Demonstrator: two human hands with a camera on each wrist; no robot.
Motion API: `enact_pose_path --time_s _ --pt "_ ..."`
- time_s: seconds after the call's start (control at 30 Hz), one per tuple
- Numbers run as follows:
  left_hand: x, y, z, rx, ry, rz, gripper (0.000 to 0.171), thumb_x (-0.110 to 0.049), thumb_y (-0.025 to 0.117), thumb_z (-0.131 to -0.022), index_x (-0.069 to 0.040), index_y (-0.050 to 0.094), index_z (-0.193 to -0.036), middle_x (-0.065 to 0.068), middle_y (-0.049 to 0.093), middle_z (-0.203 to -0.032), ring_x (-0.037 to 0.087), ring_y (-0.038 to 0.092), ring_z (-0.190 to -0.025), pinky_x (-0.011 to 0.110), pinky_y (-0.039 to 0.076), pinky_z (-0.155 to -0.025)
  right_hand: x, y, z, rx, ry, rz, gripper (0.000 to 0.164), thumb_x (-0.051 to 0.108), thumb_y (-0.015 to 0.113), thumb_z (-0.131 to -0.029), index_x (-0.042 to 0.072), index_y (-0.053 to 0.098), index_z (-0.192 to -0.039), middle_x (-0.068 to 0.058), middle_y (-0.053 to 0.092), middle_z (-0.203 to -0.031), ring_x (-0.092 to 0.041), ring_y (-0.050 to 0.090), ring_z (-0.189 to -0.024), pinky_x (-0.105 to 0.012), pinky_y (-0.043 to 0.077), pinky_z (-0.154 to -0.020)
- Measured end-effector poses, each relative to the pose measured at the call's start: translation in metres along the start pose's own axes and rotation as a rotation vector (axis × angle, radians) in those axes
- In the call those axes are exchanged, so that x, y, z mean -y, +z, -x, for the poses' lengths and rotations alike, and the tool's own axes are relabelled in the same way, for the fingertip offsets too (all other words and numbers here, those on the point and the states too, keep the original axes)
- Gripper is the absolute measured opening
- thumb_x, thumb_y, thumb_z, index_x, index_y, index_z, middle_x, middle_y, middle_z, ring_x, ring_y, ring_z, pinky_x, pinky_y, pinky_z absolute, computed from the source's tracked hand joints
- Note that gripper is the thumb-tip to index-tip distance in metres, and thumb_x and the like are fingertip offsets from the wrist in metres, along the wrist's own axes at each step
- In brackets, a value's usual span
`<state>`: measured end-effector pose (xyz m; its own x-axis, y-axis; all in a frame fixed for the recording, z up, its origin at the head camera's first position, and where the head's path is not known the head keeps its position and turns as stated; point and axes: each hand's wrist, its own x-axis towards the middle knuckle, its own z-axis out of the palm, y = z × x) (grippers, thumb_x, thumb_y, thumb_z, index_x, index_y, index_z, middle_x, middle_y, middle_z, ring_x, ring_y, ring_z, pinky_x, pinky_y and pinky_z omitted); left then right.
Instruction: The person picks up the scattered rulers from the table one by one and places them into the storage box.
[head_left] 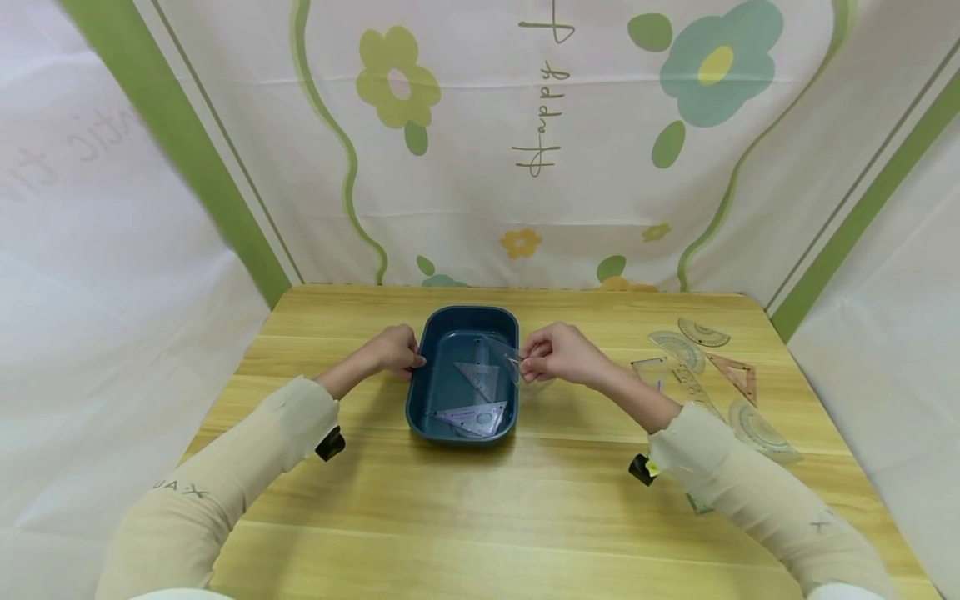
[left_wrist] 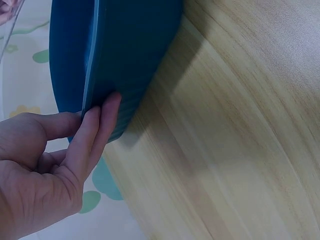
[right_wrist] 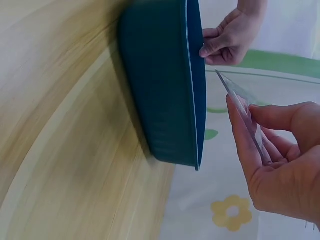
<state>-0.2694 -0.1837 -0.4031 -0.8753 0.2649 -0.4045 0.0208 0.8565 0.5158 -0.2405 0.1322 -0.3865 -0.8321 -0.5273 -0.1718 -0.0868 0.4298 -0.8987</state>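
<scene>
A dark blue plastic bin (head_left: 468, 320) stands on the table, with a clear set square (head_left: 480, 379) and a purple-tinted set square (head_left: 474, 419) lying on its floor. At its left side my left hand (head_left: 395, 348) pinches the rim, thumb inside and fingers against the outer wall (left_wrist: 125, 65). My right hand (head_left: 562, 354) is at the opposite rim, holding a clear set square (right_wrist: 244, 115) between thumb and fingers. In the right wrist view this piece is tilted, apart from the rim; from the head it overlaps the bin's right edge.
On the wooden table (head_left: 450, 517) to the right lie several drawing tools: protractors (head_left: 703, 332), an orange set square (head_left: 748, 382), and a clear ruler (head_left: 692, 383). A small greenish piece (head_left: 699, 503) shows partly under the right forearm. Printed cloth (head_left: 465, 183) hangs behind the table.
</scene>
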Motion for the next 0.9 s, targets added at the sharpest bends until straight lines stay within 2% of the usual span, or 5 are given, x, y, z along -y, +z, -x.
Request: enact_pose_path --time_s 0.13,0.27,0.33,0.67,0.9 --pt "0.000 0.001 0.000 0.001 0.001 -0.001 0.047 -0.011 0.066 -0.095 -0.014 0.045 -0.053 -0.004 0.048 -0.049 0.016 0.063 -0.054 0.036 0.060 -0.069 0.001 0.006 -0.006 0.008 0.000 0.030 0.015 -0.002 0.063 -0.094 -0.010 0.066 -0.106 -0.017 0.075 -0.087 -0.025 0.074 -0.076 -0.035 0.062 -0.071" --pt "0.000 0.002 0.000 0.004 0.009 -0.016 0.050 -0.011 0.066 -0.096 -0.015 0.044 -0.051 -0.003 0.048 -0.048 0.024 0.068 -0.058 0.038 0.060 -0.070 0.003 0.011 -0.011 0.018 -0.017 0.066 0.014 -0.002 0.063 -0.094 -0.009 0.067 -0.106 -0.015 0.075 -0.086 -0.037 0.074 -0.084 -0.039 0.062 -0.073" --pt "-0.001 0.002 0.001 0.005 0.011 -0.020 0.051 -0.011 0.065 -0.096 -0.016 0.043 -0.050 -0.002 0.048 -0.047 0.026 0.069 -0.060 0.039 0.060 -0.071 0.005 0.013 -0.013 0.028 -0.025 0.083 0.014 -0.002 0.061 -0.095 -0.010 0.066 -0.106 -0.016 0.075 -0.087 -0.038 0.074 -0.085 -0.040 0.062 -0.074" --pt "-0.001 0.001 0.000 0.007 0.018 -0.037 0.050 -0.012 0.066 -0.096 -0.014 0.046 -0.050 -0.002 0.048 -0.047 0.016 0.062 -0.050 0.039 0.059 -0.070 0.017 0.024 -0.028 0.076 -0.005 0.188 0.019 -0.001 0.053 -0.099 -0.009 0.066 -0.111 -0.014 0.074 -0.090 -0.018 0.074 -0.078 -0.029 0.061 -0.072" --pt "0.000 0.000 -0.001 0.008 0.015 -0.029 0.053 -0.011 0.066 -0.096 -0.016 0.043 -0.049 -0.004 0.045 -0.045 0.012 0.058 -0.047 0.038 0.059 -0.069 0.031 0.030 -0.040 0.127 -0.004 0.244 0.017 0.001 0.055 -0.098 -0.004 0.068 -0.106 -0.011 0.074 -0.085 -0.017 0.074 -0.075 -0.031 0.062 -0.071"
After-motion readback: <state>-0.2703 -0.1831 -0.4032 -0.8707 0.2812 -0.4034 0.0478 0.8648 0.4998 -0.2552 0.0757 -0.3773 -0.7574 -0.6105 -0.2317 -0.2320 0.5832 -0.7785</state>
